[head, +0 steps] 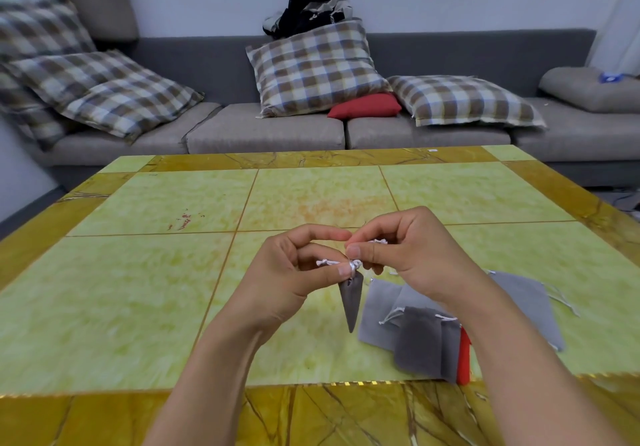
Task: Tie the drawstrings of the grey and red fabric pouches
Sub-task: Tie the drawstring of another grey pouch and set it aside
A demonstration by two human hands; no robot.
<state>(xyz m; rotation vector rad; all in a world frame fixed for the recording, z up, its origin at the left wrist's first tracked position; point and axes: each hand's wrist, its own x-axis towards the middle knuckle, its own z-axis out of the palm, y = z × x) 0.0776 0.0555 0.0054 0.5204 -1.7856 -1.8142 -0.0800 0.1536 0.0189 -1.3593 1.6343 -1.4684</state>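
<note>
Soft, even indoor light, with strong wide-angle bending at the edges.

I see no hard shadows on the table (138, 272); only a faint dark area lies under the grey pouches (415, 338). The glossy green surface gives a mild sheen but no real glare. The sofa (263, 133) curves, and the cushions at the far left (41, 47) are smeared and unsharp. My left hand (294, 272) and right hand (408, 251) look a little soft, and the white drawstring (349, 265) is slightly blurred.

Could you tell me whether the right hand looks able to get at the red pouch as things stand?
Probably not straight away: the right hand is pinching the drawstring, and grey pouches cover most of the red pouch.
</note>
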